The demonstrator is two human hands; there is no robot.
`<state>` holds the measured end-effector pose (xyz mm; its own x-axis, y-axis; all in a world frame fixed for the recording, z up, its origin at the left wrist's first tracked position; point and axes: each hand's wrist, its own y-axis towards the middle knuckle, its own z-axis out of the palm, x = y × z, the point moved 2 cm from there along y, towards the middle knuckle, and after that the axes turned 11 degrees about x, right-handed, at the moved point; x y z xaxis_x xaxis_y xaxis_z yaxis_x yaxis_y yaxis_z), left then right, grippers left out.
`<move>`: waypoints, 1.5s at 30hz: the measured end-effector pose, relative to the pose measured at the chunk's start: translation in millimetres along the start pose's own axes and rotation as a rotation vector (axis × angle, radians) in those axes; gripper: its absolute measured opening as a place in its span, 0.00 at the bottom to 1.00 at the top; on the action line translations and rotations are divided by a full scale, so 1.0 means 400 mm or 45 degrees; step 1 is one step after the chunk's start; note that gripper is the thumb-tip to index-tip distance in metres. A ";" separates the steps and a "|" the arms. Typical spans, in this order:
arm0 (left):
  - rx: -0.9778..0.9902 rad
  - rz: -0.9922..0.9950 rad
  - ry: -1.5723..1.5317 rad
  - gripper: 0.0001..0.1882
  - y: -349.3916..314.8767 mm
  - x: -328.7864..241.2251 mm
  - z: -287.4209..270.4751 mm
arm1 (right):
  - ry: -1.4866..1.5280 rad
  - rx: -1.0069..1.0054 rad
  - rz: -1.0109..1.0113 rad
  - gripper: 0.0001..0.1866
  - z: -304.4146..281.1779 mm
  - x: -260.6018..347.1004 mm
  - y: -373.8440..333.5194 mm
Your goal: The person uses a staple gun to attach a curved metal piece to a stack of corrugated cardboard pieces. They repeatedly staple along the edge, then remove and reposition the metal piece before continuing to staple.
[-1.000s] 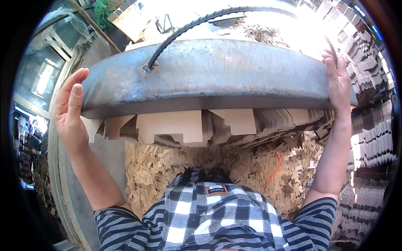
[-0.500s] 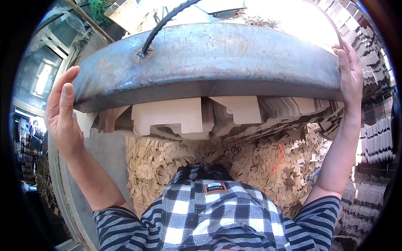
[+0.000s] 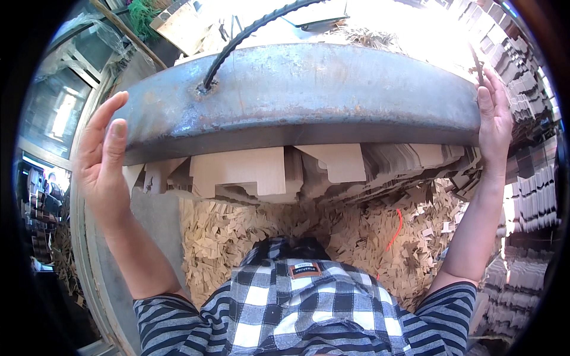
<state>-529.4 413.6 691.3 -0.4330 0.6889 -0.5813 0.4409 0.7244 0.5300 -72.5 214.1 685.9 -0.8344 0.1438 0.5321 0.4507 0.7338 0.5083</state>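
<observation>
A long bluish metal beam [image 3: 309, 89], rusty in spots, spans the view in front of me on top of stacked cut cardboard sheets [image 3: 237, 169]. My left hand [image 3: 107, 154] is at the beam's left end, fingers stretched upward and thumb raised. At the opposite end, my right hand [image 3: 494, 113] lies flat along the metal with its fingers extended. A twisted black rod [image 3: 237, 44] rises from a welded spot on the beam's upper left. The sheets' notched edges stick out below the beam.
Cardboard scraps [image 3: 219, 237] cover the floor around my legs, with an orange strip [image 3: 395, 228] among them. Stacks of cut cardboard [image 3: 531, 202] stand on the right. A glass window [image 3: 59, 113] and its frame are on the left. Bright light washes out the far side.
My left hand has moved inward to the right, against the beam's end. In view, the beam sits slightly lower, and the black rod leans farther right.
</observation>
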 end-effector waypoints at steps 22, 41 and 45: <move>0.133 0.166 0.517 0.15 -0.003 -0.029 0.054 | 0.014 -0.051 0.070 0.33 0.017 0.000 -0.014; -0.385 0.027 0.070 0.17 -0.067 0.050 -0.081 | -0.081 -0.065 -0.023 0.29 -0.012 0.076 -0.008; -0.469 -0.022 -0.074 0.15 -0.088 0.094 -0.100 | -0.139 -0.061 -0.063 0.29 -0.028 0.100 -0.003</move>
<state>-592.6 414.9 675.4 -0.3882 0.6814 -0.6204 0.1172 0.7043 0.7002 -102.8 211.7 714.1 -0.8844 0.1819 0.4299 0.4206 0.7099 0.5650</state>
